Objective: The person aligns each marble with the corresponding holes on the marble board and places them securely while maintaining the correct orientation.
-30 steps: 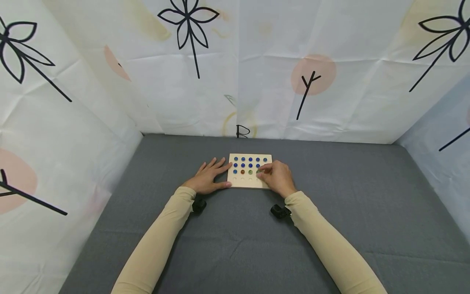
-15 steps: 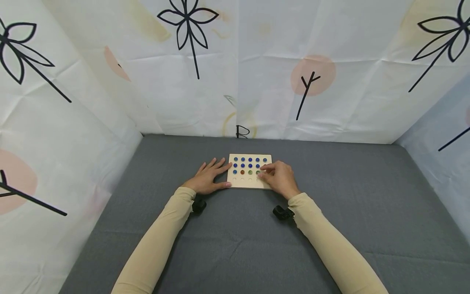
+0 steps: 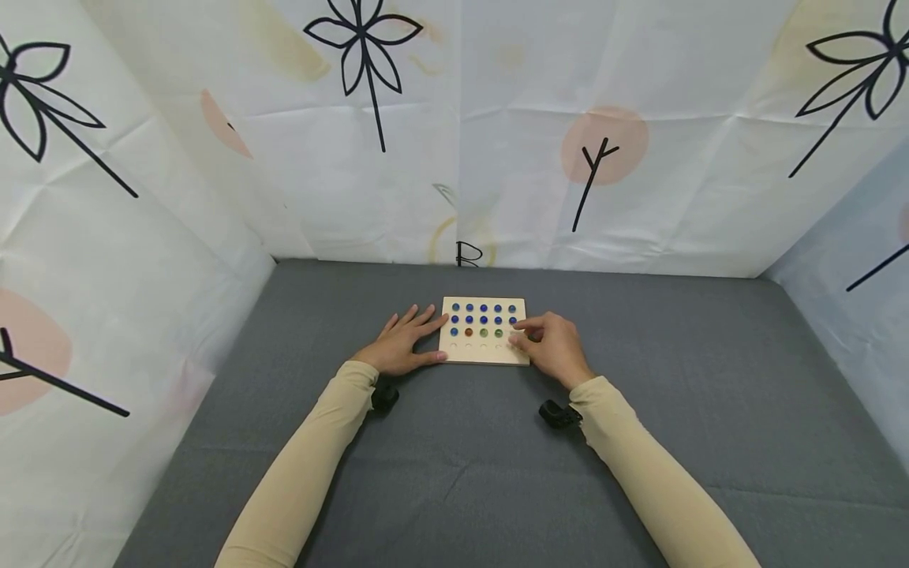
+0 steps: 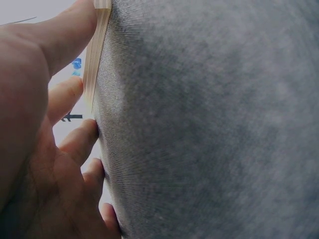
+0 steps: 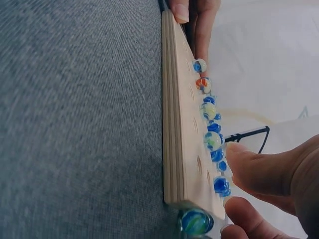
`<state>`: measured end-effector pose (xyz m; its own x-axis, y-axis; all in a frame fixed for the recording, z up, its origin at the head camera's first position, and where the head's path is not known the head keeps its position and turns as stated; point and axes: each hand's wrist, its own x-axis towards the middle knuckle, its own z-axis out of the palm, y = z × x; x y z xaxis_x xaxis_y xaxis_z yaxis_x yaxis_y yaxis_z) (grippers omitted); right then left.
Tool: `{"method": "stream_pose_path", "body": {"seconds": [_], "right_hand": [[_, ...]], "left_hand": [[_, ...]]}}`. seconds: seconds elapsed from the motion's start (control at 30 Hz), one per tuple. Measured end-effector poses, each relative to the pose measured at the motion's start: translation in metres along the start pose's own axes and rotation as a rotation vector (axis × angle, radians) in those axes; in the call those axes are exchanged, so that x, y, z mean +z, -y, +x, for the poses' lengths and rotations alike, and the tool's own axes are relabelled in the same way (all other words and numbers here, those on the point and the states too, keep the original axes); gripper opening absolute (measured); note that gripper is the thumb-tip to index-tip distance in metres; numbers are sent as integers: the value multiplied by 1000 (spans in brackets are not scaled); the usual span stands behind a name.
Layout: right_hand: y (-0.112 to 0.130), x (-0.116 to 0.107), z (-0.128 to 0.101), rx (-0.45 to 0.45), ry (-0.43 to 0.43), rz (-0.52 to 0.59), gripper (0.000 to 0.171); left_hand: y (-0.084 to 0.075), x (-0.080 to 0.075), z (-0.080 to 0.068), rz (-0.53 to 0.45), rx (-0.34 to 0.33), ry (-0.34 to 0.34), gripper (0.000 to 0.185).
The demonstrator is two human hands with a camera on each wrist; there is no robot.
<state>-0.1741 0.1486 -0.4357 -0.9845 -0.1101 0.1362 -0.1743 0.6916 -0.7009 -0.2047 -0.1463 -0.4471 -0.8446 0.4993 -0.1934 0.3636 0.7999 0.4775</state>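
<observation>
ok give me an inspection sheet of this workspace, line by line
surface: grey fabric surface, lightly creased.
job's things: wooden board with rows of marbles, mostly blue, one orange marble; nearest row of holes empty; one blue marble at the board's corner by the right fingertips.
clutter: nothing seen.
hands: left hand lies flat, fingers straight, against the board's left edge; right hand at the board's right edge, whether it pinches the marble cannot be told.
cables: nothing seen.
surroundings: white sheets printed with black plant shapes and pink circles on three sides; small black cameras at both wrists.
</observation>
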Motion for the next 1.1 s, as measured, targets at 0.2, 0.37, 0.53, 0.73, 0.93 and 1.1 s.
{"method": "stream_pose_path", "body": {"seconds": [0.2,0.37,0.53,0.73,0.93,1.1], "right_hand": [[-5,-5,-3,-25,1,-15,25],[-8,-9,-5,-42,-15,-25,25],[-12,-14,-8,-27,-16,-41,27],[-18,-22,-11,-32,-8,-54,29],[-26,-29,-13,-34,11,-63,35],[-33,-34,-15,-29,37,-94,40]], "left_hand": [[1,0,1,12,-4,9,79],[0,-1,1,23,-3,11,80],[0,-1,1,23,2,14,80],[2,-1,2,32,-3,16,80],[2,-1,2,26,-9,23,80],[1,0,2,20,-8,22,80]]}}
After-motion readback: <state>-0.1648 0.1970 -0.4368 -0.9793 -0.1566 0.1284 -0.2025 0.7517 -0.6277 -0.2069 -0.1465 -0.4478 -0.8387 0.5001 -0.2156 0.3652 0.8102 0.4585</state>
